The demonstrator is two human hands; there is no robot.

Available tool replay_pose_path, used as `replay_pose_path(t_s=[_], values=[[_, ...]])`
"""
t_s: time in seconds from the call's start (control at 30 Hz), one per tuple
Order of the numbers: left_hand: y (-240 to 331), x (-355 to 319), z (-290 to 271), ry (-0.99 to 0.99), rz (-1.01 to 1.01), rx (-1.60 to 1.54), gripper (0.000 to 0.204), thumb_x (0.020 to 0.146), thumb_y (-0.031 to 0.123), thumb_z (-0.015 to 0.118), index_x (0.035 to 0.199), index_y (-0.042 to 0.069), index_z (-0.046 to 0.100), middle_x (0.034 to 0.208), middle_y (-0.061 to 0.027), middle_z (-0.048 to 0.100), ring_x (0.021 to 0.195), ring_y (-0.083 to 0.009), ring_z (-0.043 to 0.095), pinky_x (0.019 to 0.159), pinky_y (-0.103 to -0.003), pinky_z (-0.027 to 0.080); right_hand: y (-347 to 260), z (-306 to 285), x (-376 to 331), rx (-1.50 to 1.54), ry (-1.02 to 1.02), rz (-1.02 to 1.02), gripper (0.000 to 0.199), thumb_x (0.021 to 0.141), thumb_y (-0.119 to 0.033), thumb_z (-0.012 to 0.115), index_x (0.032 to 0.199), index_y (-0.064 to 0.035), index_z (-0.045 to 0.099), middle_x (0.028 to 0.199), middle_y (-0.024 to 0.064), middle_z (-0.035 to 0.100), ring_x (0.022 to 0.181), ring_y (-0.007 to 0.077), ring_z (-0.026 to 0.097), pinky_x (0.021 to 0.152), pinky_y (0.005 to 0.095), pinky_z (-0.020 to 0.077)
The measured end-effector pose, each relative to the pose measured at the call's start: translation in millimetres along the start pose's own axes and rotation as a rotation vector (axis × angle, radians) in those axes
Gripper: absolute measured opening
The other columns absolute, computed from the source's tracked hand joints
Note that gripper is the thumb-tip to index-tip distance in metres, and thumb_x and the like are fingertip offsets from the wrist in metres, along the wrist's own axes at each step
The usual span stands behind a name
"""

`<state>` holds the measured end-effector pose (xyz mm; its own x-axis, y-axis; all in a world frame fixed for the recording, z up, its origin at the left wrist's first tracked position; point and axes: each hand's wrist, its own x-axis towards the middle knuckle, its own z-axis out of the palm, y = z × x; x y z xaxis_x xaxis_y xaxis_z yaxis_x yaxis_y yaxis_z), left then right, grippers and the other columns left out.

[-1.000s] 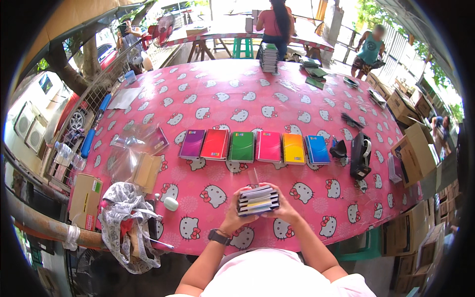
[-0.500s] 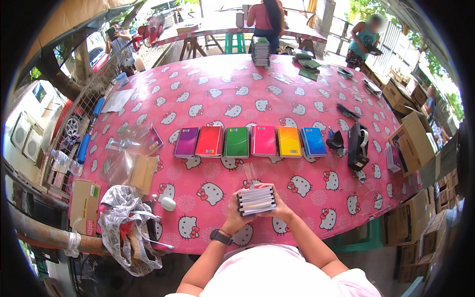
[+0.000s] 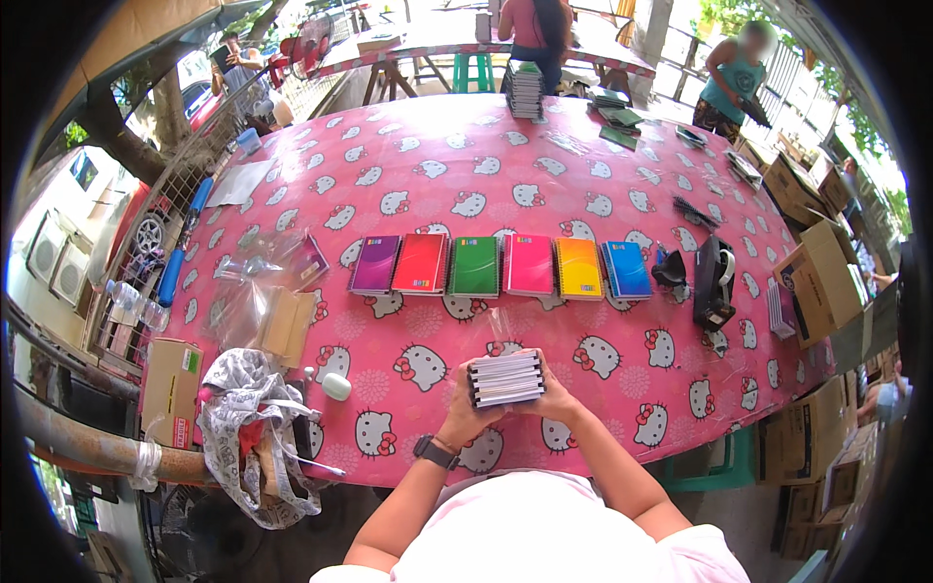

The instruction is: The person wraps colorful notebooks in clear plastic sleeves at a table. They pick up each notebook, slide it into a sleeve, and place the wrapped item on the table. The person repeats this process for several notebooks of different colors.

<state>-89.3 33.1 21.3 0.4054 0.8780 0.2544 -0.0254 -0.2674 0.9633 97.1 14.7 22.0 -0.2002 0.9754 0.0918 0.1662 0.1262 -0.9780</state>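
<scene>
A stack of small spiral notebooks is held upright between my two hands, with white page edges and black bindings facing me. My left hand wraps the left side and my right hand grips the right side. Clear plastic shows just beyond the stack. Farther out lies a row of spiral notebooks: purple, red, green, pink, yellow and blue. A dark watch is on my left wrist.
A black tape dispenser stands right of the row. At left are plastic bags, a cardboard box and a patterned cloth bag. Notebook stacks stand at the far edge. Cartons line the right; other people are beyond.
The held stack looks squarer and more even between my hands. The whole view has shifted slightly, so the table's things appear a little to the right. The notebook row keeps its arrangement.
</scene>
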Motion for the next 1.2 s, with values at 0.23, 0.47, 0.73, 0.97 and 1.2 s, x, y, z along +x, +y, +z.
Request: replay_pose_path(t_s=[0.23, 0.47, 0.73, 0.97, 1.2], values=[[2.8, 3.4, -2.6, -0.05, 0.082, 0.028, 0.081, 0.06, 0.001, 0.08, 0.126, 0.006, 0.033, 0.121, -0.0097, 0.046, 0.115, -0.0203, 0.045, 0.1, -0.034, 0.038, -0.3, -0.4, 0.4, 0.044, 0.002, -0.164, 0.082, 0.058, -0.004, 0.082, 0.122, -0.0123, 0.031, 0.116, 0.0091, 0.046, 0.111, 0.0195, 0.047, 0.096, 0.0346, 0.0392], [1.0, 4.9, -6.3, -0.062, -0.035, 0.018, 0.067, 0.067, 0.01, 0.081, 0.121, 0.004, 0.041, 0.114, -0.0093, 0.056, 0.103, -0.0195, 0.056, 0.09, -0.033, 0.046, -4.7, -19.5, -12.2, -0.22, -0.037, -0.032, 0.085, 0.066, -0.025, 0.079, 0.132, -0.0113, 0.029, 0.132, 0.0155, 0.039, 0.129, 0.0303, 0.031, 0.106, 0.0428, 0.0275], [-2.0, 41.1, -58.1, 0.125, -0.555, -0.296, 0.045, 0.073, 0.02, 0.077, 0.109, 0.002, 0.057, 0.098, -0.0061, 0.064, 0.084, -0.0147, 0.063, 0.075, -0.027, 0.051, -7.5, -29.7, -42.6, -1.039, -0.128, 0.252, 0.083, 0.071, -0.048, 0.07, 0.137, -0.0148, 0.034, 0.148, 0.0058, 0.021, 0.139, 0.0307, 0.012, 0.111, 0.0531, 0.0112], [-2.0, 19.8, -120.5, 0.314, -0.779, -0.098, 0.044, 0.073, 0.03, 0.076, 0.1, -0.001, 0.063, 0.088, -0.0072, 0.067, 0.074, -0.0132, 0.063, 0.066, -0.025, 0.05, -17.3, -22.7, -37.0, -1.165, -0.245, 0.15, 0.072, 0.074, -0.036, 0.069, 0.137, -0.0186, 0.037, 0.146, 0.0132, 0.022, 0.138, 0.035, 0.013, 0.107, 0.0602, 0.0134], [109.6, 32.7, -45.0, 0.19, -0.513, -0.382, 0.041, 0.077, 0.028, 0.072, 0.105, 0.0, 0.061, 0.092, -0.0069, 0.065, 0.076, -0.0125, 0.062, 0.066, -0.027, 0.051, -29.0, -2.5, -47.6, -1.079, -0.322, 0.171, 0.074, 0.076, -0.042, 0.067, 0.139, -0.0235, 0.034, 0.148, 0.0141, 0.02, 0.136, 0.0421, 0.014, 0.104, 0.0645, 0.0159]])
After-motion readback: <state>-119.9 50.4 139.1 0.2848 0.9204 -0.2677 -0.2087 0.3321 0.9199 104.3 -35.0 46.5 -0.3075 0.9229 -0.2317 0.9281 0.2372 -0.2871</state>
